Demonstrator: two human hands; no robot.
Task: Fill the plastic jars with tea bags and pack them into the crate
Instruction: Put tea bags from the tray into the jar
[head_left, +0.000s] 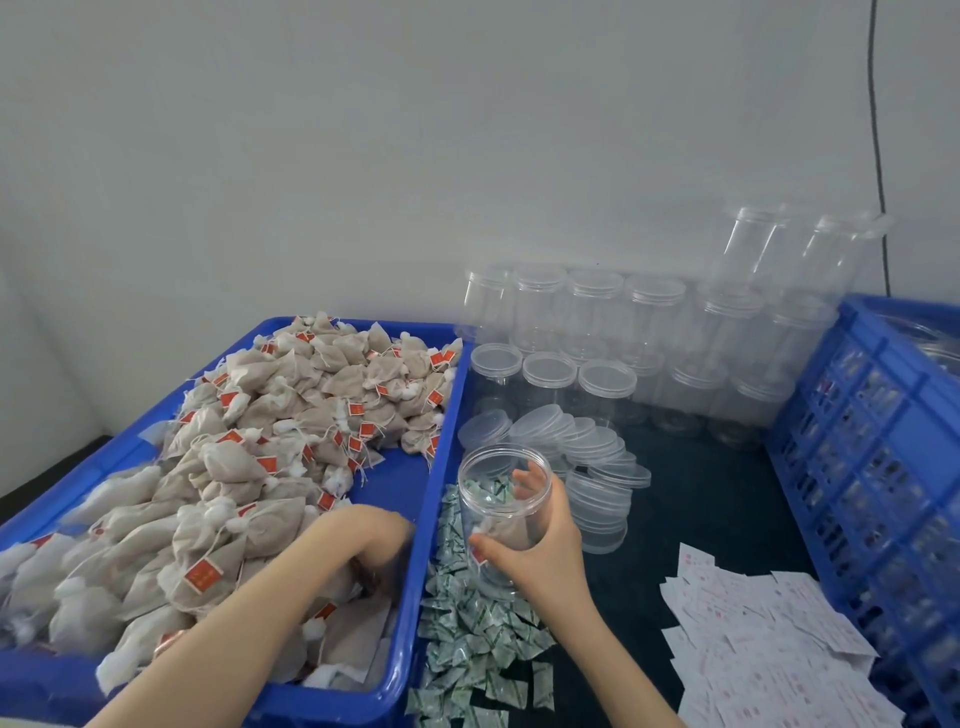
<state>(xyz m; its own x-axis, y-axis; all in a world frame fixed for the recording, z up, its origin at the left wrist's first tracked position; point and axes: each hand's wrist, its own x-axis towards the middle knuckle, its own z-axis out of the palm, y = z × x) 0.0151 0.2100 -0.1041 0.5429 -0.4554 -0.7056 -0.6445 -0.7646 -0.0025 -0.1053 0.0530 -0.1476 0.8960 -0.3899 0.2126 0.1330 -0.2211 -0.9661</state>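
You are early in the job: your right hand (540, 551) grips an open jar (503, 512) beside the blue tray (436, 467) with barely a tea bag inside, your left hand (376, 540) digs into the tea bags (249, 467), its fingers hidden, and rows of empty jars (623, 332) and the crate (872, 426) await.

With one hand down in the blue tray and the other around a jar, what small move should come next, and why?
Probably lift the left hand out of the blue tray with tea bags and drop them into the open jar. The right hand holds that jar lidless just beside the tray, and it looks to contain only a bag or so.
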